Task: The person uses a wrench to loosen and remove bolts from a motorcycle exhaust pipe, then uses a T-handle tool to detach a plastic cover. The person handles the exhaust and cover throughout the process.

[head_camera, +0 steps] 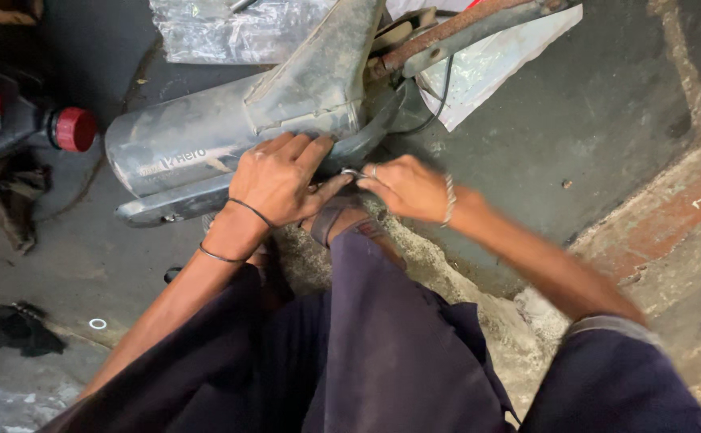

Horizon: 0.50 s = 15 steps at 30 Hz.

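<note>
I am looking down at a dusty grey motorcycle exhaust muffler (198,144) that is lying across the concrete floor (591,120), its wide round end pointing toward the left of the view. A grey metal heat shield (318,72) is sitting on top of it, rising toward the upper edge, and a rusty bar (454,28) is running off to the upper right above a sheet of crumpled clear plastic (230,32).

My left hand (282,180) is resting flat on the lower side of the muffler, fingers spread over the shield's bottom edge and thumb reaching right; it is pressing on the metal rather than closing around it. Two thin bangles are sitting on that wrist. My right hand (406,188) is just beside the left, nearly touching its thumb, fingers pinched together on a small shiny metal piece (354,172) at the muffler's underside. The piece is too small and blurred for me to say what it is. A beaded bracelet is circling the right wrist.

Below both hands, a sandalled foot (338,220) is showing, and dark trousers (382,345) are filling the bottom of the view.

At the far left, a red cap (74,128) is sticking out from a dark machine part, and a black rag (14,329) is lying on the floor near a small ring (97,324).
</note>
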Each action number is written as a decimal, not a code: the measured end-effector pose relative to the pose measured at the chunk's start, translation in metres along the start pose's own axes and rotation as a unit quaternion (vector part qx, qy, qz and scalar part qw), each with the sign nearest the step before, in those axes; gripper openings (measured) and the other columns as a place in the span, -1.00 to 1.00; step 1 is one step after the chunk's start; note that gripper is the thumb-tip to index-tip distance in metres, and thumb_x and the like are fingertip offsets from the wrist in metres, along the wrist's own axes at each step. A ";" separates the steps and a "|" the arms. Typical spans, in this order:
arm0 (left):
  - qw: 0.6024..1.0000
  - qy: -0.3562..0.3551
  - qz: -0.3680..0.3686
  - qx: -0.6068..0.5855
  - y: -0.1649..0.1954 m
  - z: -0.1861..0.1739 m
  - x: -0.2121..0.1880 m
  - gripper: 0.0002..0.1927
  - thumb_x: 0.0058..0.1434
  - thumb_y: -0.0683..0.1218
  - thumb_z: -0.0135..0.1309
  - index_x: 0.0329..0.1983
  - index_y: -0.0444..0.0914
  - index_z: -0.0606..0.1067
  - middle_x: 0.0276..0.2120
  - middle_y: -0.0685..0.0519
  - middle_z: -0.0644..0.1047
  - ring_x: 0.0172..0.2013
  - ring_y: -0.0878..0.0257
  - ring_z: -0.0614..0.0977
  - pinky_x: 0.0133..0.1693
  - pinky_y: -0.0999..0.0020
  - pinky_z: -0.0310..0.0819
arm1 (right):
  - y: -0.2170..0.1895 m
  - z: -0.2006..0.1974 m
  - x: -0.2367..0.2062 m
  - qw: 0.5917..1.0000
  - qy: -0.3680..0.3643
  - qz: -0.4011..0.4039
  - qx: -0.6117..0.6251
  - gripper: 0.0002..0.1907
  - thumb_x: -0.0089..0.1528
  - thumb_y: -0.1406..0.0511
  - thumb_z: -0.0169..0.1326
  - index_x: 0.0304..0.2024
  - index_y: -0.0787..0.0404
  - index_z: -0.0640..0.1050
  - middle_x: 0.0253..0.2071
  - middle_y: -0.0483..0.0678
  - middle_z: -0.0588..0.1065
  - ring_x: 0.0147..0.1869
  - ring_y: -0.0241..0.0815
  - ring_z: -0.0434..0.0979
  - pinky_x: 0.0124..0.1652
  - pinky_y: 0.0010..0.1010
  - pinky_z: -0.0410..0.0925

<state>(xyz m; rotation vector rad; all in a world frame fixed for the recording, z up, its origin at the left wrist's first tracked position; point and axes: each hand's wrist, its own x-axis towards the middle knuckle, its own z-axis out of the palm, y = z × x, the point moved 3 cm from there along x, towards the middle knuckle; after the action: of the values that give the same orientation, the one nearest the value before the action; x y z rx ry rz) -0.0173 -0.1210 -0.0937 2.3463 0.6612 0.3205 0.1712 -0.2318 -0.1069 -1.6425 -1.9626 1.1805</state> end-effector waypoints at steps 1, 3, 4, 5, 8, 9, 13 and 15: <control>1.000 -0.006 0.004 0.007 -0.001 0.001 0.000 -0.49 0.24 0.18 0.25 0.03 -0.29 0.55 -0.26 -0.05 0.59 -0.26 0.00 0.63 -0.26 0.14 0.54 | -0.010 -0.015 0.008 0.997 -0.026 -0.025 -0.071 -0.83 0.32 0.26 0.10 -0.25 0.25 0.57 -0.43 0.15 0.55 -0.32 0.11 0.62 -0.38 -0.15 0.39; 1.000 -0.019 0.012 0.022 -0.002 0.003 0.000 -0.46 0.22 0.19 0.25 0.06 -0.30 0.56 -0.29 -0.07 0.58 -0.30 -0.01 0.63 -0.29 0.14 0.53 | -0.033 -0.037 0.026 0.972 -0.078 -0.075 -0.210 -0.86 0.14 0.27 0.12 -0.30 0.17 0.61 -0.45 0.11 0.58 -0.40 0.09 0.63 -0.43 -0.11 0.42; 1.000 -0.013 0.013 0.021 -0.001 0.004 0.000 -0.47 0.22 0.19 0.24 0.05 -0.30 0.55 -0.28 -0.06 0.58 -0.27 0.00 0.63 -0.26 0.14 0.54 | -0.043 -0.041 0.034 0.954 -0.152 -0.040 -0.256 -0.89 0.17 0.29 0.12 -0.30 0.17 0.61 -0.40 0.11 0.58 -0.34 0.09 0.64 -0.40 -0.13 0.43; 1.000 -0.003 0.017 0.021 -0.001 0.004 0.000 -0.48 0.23 0.19 0.24 0.04 -0.29 0.55 -0.27 -0.04 0.58 -0.24 0.00 0.63 -0.24 0.14 0.54 | -0.052 -0.040 0.045 0.926 -0.224 -0.005 -0.303 -0.91 0.19 0.31 0.11 -0.31 0.18 0.60 -0.34 0.12 0.58 -0.27 0.08 0.65 -0.38 -0.15 0.44; 0.999 -0.012 0.011 0.041 0.002 0.004 0.000 -0.49 0.24 0.20 0.25 0.01 -0.28 0.54 -0.25 -0.02 0.57 -0.22 0.01 0.64 -0.23 0.14 0.54 | -0.072 -0.051 0.053 0.877 -0.337 0.060 -0.337 -0.90 0.25 0.32 0.09 -0.26 0.19 0.61 -0.29 0.12 0.60 -0.20 0.04 0.68 -0.31 -0.19 0.46; 0.998 -0.020 0.006 0.051 0.002 0.003 0.001 -0.49 0.24 0.21 0.25 0.00 -0.28 0.54 -0.26 -0.02 0.57 -0.22 0.02 0.63 -0.24 0.13 0.54 | -0.073 -0.055 0.049 0.869 -0.358 0.074 -0.333 -0.89 0.27 0.32 0.08 -0.24 0.19 0.61 -0.29 0.13 0.60 -0.19 0.02 0.69 -0.30 -0.21 0.46; 1.000 -0.021 0.002 0.015 0.005 -0.001 0.004 -0.40 0.15 0.28 0.27 -0.01 -0.28 0.52 -0.24 -0.02 0.58 -0.20 0.00 0.63 -0.24 0.13 0.54 | -0.062 -0.071 0.013 0.972 -0.085 0.049 -0.213 -0.86 0.27 0.28 0.05 -0.24 0.18 0.59 -0.44 0.02 0.61 -0.36 0.04 0.63 -0.39 -0.10 0.42; 1.000 -0.022 -0.013 0.011 0.004 -0.003 0.005 -0.36 0.11 0.31 0.29 0.00 -0.27 0.53 -0.26 -0.01 0.58 -0.20 0.00 0.64 -0.24 0.12 0.54 | -0.038 -0.051 -0.011 0.980 -0.010 0.187 -0.072 -0.82 0.37 0.29 -0.01 -0.19 0.27 0.56 -0.42 -0.01 0.65 -0.40 0.04 0.61 -0.42 -0.16 0.41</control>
<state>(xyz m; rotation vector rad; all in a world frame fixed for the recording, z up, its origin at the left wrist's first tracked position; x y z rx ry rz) -0.0128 -0.1196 -0.0884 2.3570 0.6759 0.2499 0.1850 -0.2218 -0.0449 -2.1549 -1.8391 1.2044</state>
